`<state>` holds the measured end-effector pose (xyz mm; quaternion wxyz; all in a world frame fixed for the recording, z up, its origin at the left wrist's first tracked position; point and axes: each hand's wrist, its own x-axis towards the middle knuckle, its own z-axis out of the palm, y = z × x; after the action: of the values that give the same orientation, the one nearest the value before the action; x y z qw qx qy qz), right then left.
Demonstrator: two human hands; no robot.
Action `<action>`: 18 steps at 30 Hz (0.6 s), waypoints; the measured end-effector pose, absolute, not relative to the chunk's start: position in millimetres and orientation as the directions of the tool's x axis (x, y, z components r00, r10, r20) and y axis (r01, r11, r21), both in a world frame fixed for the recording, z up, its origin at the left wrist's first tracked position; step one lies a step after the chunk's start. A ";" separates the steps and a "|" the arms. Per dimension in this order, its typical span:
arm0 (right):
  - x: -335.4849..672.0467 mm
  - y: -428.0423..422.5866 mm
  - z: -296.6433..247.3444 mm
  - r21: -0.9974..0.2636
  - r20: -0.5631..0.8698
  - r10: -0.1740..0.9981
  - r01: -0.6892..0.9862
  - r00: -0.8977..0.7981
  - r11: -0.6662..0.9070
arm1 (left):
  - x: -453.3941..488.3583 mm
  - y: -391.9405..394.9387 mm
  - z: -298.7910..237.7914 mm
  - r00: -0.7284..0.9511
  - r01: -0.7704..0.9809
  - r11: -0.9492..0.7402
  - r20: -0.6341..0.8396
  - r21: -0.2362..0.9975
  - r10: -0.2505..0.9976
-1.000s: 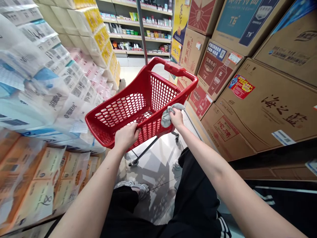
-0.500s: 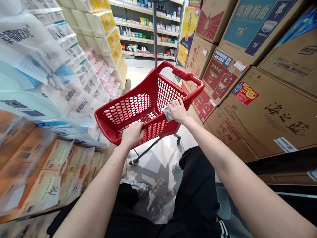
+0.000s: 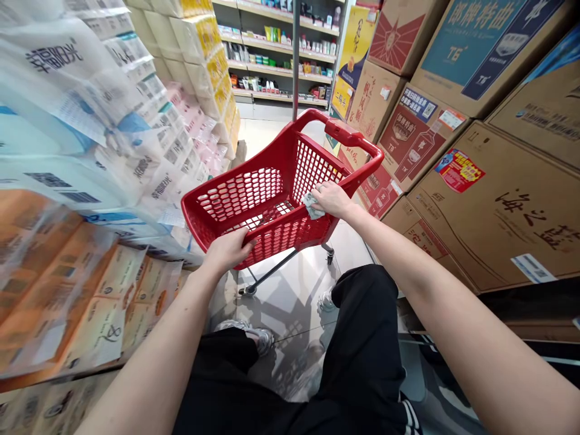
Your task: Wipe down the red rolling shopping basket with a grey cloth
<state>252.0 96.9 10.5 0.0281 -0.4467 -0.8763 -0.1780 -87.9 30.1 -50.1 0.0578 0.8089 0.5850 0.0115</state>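
A red plastic shopping cart with a perforated basket stands in front of me at an angle, its handle toward the upper right. My left hand is closed over the near rim, close to the cart's lower left end. Farther right on the same rim, my right hand presses a pale, crumpled cloth against the red plastic. The fingers are bent round the cloth and partly cover it. Through the open top, the basket's grid floor shows.
Wrapped tissue packs are piled along the left, with orange-and-cream packs below. Stacked cardboard boxes line the right. A grey pole rises behind the cart. Shelves of bottles and tubes stand at the back. My feet are on the tiled floor.
My left hand has slid along the rim toward the cart's lower left end. The right hand keeps the cloth at about the same spot. The whole view has shifted slightly.
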 end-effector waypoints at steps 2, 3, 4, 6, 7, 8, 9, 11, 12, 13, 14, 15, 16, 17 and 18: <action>237.5 91.3 5.2 0.287 0.217 0.768 0.791 -0.603 0.541 | -85.6 31.2 -50.4 0.329 0.940 -0.323 -0.049 0.106 0.943; 227.6 87.8 1.5 0.281 0.219 0.760 0.785 -0.612 0.551 | -83.5 31.5 -50.0 0.328 0.941 -0.322 -0.051 0.104 0.943; 216.5 84.1 -2.8 0.272 0.217 0.749 0.776 -0.626 0.570 | -81.3 31.4 -49.5 0.324 0.943 -0.318 -0.052 0.101 0.945; 194.3 76.9 -11.7 0.258 0.225 0.731 0.763 -0.645 0.593 | -77.1 30.8 -48.7 0.314 0.946 -0.309 -0.049 0.094 0.948; 184.7 73.9 -15.5 0.252 0.238 0.736 0.772 -0.634 0.583 | -75.6 30.4 -48.5 0.309 0.948 -0.304 -0.047 0.090 0.950; 176.7 71.3 -18.4 0.250 0.249 0.741 0.780 -0.624 0.574 | -74.4 30.1 -48.4 0.303 0.951 -0.299 -0.049 0.085 0.952; 170.6 69.3 -20.3 0.249 0.256 0.743 0.785 -0.618 0.567 | -73.6 29.9 -48.4 0.297 0.953 -0.292 -0.051 0.080 0.954; 162.4 66.3 -21.5 0.251 0.259 0.737 0.780 -0.625 0.574 | -72.7 30.1 -48.7 0.289 0.956 -0.285 -0.056 0.072 0.956; 159.4 65.1 -21.4 0.251 0.254 0.727 0.770 -0.638 0.587 | -72.3 30.3 -48.9 0.289 0.956 -0.285 -0.055 0.070 0.956; 156.4 63.8 -21.2 0.249 0.249 0.719 0.760 -0.649 0.601 | -71.8 30.5 -49.1 0.290 0.956 -0.286 -0.054 0.068 0.956; 153.3 62.5 -21.2 0.247 0.245 0.713 0.753 -0.657 0.610 | -71.3 30.5 -49.2 0.291 0.955 -0.288 -0.051 0.068 0.955; 150.0 61.1 -21.5 0.244 0.243 0.710 0.750 -0.660 0.614 | -70.6 30.4 -49.3 0.291 0.955 -0.288 -0.048 0.068 0.955; 146.6 59.7 -22.2 0.242 0.243 0.711 0.751 -0.660 0.615 | -69.9 30.0 -49.3 0.287 0.956 -0.284 -0.047 0.068 0.957; 143.4 58.3 -23.1 0.240 0.245 0.712 0.753 -0.657 0.612 | -69.3 29.4 -49.3 0.279 0.959 -0.276 -0.046 0.067 0.959; 140.8 57.0 -24.1 0.237 0.251 0.714 0.757 -0.654 0.609 | -68.7 28.6 -49.1 0.269 0.962 -0.266 -0.045 0.067 0.962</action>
<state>140.8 57.0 -24.1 0.0653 -0.4111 -0.8946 -0.1627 -68.7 28.6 -49.1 0.0402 0.7956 0.6045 0.0025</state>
